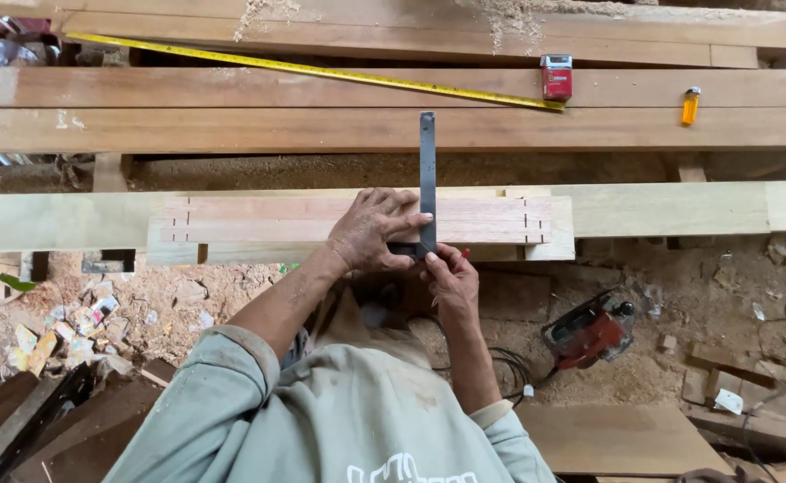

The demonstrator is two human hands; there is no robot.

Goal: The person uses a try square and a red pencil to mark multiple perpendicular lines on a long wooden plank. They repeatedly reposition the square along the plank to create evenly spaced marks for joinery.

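A short reddish wooden board (276, 220) with pencil marks near both ends lies on a long pale plank (670, 207). A metal try square (427, 170) stands across the board, its blade pointing away from me. My left hand (373, 231) presses down on the square's stock and the board. My right hand (451, 275) sits just below the blade, pinching a small red pencil against the board's near edge.
Long planks (321, 127) lie across the back with an extended yellow tape measure (303, 68), its red case (556, 77) and an orange lighter (690, 105). A red power saw (590, 333) sits on the sawdust floor at right. Wood offcuts lie at left.
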